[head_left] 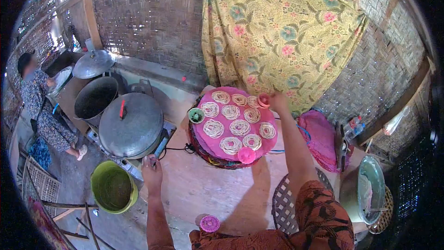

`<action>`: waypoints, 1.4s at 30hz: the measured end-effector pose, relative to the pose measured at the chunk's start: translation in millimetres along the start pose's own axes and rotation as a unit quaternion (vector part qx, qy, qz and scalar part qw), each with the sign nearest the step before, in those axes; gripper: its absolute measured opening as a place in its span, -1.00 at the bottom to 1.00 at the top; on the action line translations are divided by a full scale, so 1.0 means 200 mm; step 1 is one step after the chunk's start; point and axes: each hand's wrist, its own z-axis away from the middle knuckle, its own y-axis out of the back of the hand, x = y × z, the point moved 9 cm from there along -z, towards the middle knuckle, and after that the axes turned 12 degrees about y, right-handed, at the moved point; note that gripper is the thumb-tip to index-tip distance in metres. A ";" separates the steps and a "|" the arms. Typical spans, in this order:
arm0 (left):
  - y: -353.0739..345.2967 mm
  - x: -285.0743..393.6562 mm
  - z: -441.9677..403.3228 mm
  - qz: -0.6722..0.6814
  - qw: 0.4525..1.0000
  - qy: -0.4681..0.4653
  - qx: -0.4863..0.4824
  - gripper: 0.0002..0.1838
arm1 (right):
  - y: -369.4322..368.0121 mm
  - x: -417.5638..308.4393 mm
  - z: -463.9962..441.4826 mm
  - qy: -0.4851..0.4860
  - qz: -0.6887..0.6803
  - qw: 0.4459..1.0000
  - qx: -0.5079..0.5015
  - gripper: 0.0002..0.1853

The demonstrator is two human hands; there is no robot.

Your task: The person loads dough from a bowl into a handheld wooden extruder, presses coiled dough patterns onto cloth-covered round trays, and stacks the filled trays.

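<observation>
A stack of round pink mats (217, 134) lies on the table, its top mat covered with several pale, coiled nests of noodle-like strands (240, 128). At its far right edge my right hand (278, 102) is closed on a small red-orange plastic mold (263, 101). A green mold (196, 115) rests on the left edge of the stack, and a pink mold (246, 155) on its near edge. My left hand (151, 169) is closed at the table's left side, beside a blue-grey tube (162, 146). What its fingers hold is too small to make out.
A large lidded pot (131, 125) and an open dark pot (96, 99) stand left, above a green bucket (113, 187). More pink mats (319, 139) and a metal pot (363, 190) are right. Another person (39, 97) stands far left. A dark cord (178, 148) crosses the table.
</observation>
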 end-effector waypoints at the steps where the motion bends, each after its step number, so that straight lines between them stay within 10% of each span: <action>1: 0.00 0.00 0.00 0.001 1.000 -0.002 -0.002 -0.83 | -0.04 0.11 0.02 -0.027 0.054 0.997 -0.041 -0.57; 4: -0.02 0.00 0.00 -0.056 0.998 -0.022 0.000 -0.82 | -0.12 0.21 0.10 -0.014 0.129 0.979 -0.156 -0.54; 10: -0.02 -0.01 0.00 0.023 0.999 0.018 -0.013 -0.80 | -0.33 0.49 0.11 -0.042 0.200 0.978 -0.033 -0.43; 16: -0.01 0.01 0.01 -0.017 1.000 -0.009 0.000 -0.81 | -0.16 0.40 0.16 0.035 0.084 0.996 -0.020 -0.71; 21: 0.00 0.04 0.01 -0.028 0.999 -0.014 -0.008 -0.82 | 0.22 0.06 0.52 -0.046 -0.346 0.937 -0.011 -0.76; 28: -0.01 0.02 0.02 -0.043 0.999 -0.021 -0.017 -0.81 | 0.05 -0.33 1.39 -0.047 -0.366 0.887 -0.277 -0.78; 42: -0.03 0.07 0.07 -0.177 0.967 -0.171 0.071 -0.81 | -0.10 -0.71 1.89 -0.001 -0.364 0.897 -0.251 -0.80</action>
